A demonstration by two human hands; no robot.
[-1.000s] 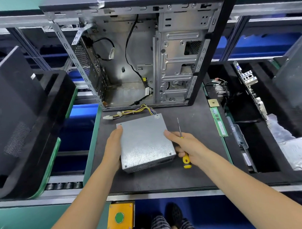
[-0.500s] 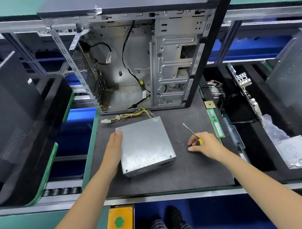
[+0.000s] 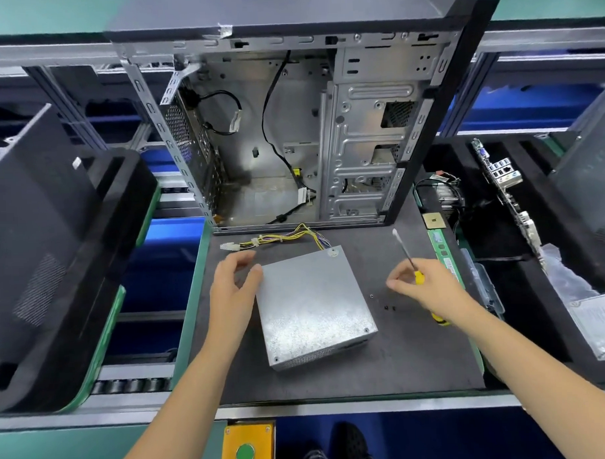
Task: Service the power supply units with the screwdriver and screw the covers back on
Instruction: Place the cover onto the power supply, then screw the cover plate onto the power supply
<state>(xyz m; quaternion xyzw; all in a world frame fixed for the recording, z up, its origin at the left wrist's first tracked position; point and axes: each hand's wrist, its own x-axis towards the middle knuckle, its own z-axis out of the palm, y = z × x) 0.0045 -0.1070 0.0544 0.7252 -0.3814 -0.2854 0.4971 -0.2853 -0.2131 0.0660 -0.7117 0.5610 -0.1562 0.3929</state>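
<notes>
The silver power supply unit (image 3: 314,304) lies flat on the dark mat (image 3: 401,356), cover on top, with its yellow and black cable bundle (image 3: 281,238) trailing left behind it. My left hand (image 3: 233,293) hovers at the unit's far left corner, fingers apart, thumb at the edge. My right hand (image 3: 430,286) is to the right of the unit and grips the yellow-handled screwdriver (image 3: 404,248), shaft pointing up and left. Its forefinger and thumb are pinched together; I cannot tell if a screw is between them. A few small dark screws (image 3: 389,308) lie on the mat between unit and hand.
An open, gutted computer case (image 3: 291,144) stands upright behind the mat. A memory stick (image 3: 444,255) and a chip (image 3: 434,220) lie along the mat's right edge. Right trays hold a motherboard (image 3: 505,188) and a hard drive (image 3: 599,325). Black panels (image 3: 37,238) fill the left tray.
My right hand left the unit's right edge, went down to the mat, then rose with the screwdriver, baring the screws. My left hand came off the unit's left side.
</notes>
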